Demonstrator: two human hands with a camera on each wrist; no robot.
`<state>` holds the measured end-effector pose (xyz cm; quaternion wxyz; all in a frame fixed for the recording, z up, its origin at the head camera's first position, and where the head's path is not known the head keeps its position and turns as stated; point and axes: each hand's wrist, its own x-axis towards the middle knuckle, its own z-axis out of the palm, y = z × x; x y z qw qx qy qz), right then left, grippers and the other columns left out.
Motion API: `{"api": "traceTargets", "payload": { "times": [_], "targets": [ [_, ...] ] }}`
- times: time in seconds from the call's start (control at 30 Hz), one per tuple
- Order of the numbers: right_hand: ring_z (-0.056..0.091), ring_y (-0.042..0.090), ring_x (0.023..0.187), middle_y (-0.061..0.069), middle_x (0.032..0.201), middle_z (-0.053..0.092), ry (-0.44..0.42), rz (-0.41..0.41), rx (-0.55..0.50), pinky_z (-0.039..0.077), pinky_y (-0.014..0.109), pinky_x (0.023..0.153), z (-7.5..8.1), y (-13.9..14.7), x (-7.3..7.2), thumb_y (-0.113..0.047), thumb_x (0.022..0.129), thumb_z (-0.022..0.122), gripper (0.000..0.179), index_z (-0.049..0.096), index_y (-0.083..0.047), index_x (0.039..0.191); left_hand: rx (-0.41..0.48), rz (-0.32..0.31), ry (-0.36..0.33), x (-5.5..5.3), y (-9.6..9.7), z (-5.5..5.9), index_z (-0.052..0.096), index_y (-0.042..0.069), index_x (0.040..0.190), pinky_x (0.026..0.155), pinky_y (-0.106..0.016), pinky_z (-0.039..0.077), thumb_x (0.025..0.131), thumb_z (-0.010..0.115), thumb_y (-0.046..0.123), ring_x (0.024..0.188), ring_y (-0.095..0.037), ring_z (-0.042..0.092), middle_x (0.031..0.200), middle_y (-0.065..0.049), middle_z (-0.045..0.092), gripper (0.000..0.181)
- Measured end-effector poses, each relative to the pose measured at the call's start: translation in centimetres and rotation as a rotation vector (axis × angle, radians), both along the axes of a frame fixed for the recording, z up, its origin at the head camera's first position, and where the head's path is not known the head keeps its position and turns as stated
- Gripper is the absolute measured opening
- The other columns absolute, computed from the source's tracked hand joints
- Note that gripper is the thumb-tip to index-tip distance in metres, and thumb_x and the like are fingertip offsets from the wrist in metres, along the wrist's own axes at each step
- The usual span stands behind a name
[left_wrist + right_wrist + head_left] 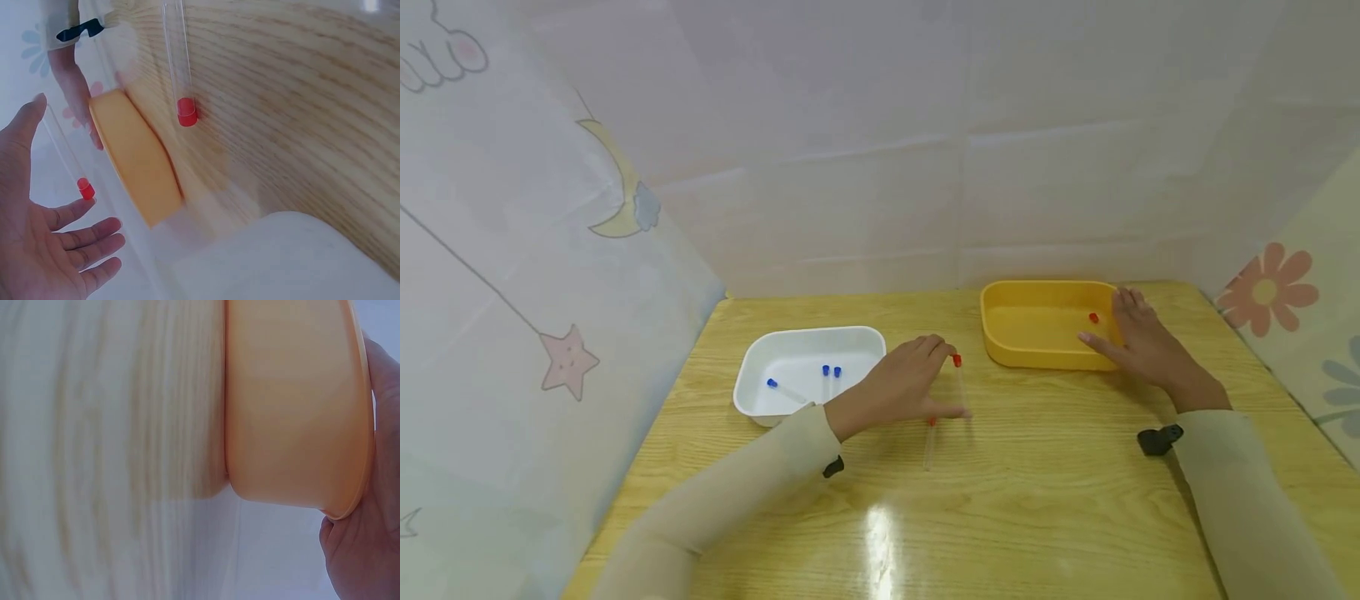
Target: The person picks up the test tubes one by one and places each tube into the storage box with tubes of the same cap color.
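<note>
Held tube (962,387): it is sitting just right of the middle of the head view. It is see-through, and its red cap (957,361) is pointing up the frame.
My left hand (901,379): I am pinching that tube by its two ends, with my pointer finger at the red cap and my thumb at the other end. My other three fingers are spreading out.
Table tube (928,452): it is lying on the wood table (1015,500), just below my left hand in the frame, with its red top pointing up the frame.
Yellow tray (1033,325): it is standing right of the middle. A little red top (1093,317) is showing inside, near the right side.
My right hand (1150,350): I am resting it on the yellow tray's right rim, fingers nearly straight and thumb reaching out wide.
White tray (797,354): it is standing left of the middle, near my left hand. Three blue-topped tubes (826,372) are lying in it.
Wall sheet (880,208): a yellow moon (621,179) is showing at the upper left, and a pink flower (1265,290) at the right.
</note>
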<state>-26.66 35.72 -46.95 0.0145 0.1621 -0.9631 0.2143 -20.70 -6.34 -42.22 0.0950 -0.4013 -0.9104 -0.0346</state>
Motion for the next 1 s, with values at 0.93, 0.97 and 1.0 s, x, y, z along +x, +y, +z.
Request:
{"api": "traceTargets", "payload": {
  "times": [0.93, 0.97, 1.0],
  "targets": [
    [-0.03, 0.034, 0.148, 0.011, 0.162, -0.029, 0.005, 0.013, -0.016, -0.015, 0.058, 0.117, -0.1, 0.5, 0.1, -0.051, 0.104, 0.051, 0.101, -0.016, 0.002, 0.156, -0.004, 0.01, 0.03, -2.9, 2.6, 1.0, 0.051, 0.009, 0.141, 0.099, -0.032, 0.05, 0.085, 0.052, 0.082, 0.118, -0.02, 0.058, 0.137, -0.006, 0.054, 0.092],
    [-0.029, 0.034, 0.148, 0.012, 0.162, -0.029, 0.006, 0.013, -0.016, -0.015, 0.058, 0.117, -0.1, 0.4, 0.1, -0.051, 0.104, 0.051, 0.1, -0.016, 0.002, 0.156, -0.005, 0.01, 0.029, -3.0, 2.7, 1.1, 0.051, 0.01, 0.142, 0.099, -0.032, 0.05, 0.085, 0.052, 0.082, 0.118, -0.019, 0.058, 0.137, -0.006, 0.054, 0.092],
    [-0.029, 0.035, 0.148, 0.012, 0.162, -0.029, 0.006, 0.013, -0.017, -0.015, 0.058, 0.118, -0.1, 0.4, 0.2, -0.051, 0.104, 0.051, 0.1, -0.016, 0.003, 0.156, -0.005, 0.01, 0.024, -3.0, 2.8, 1.1, 0.051, 0.01, 0.142, 0.099, -0.032, 0.049, 0.086, 0.052, 0.082, 0.119, -0.019, 0.057, 0.137, -0.006, 0.054, 0.092]
  ]
}}
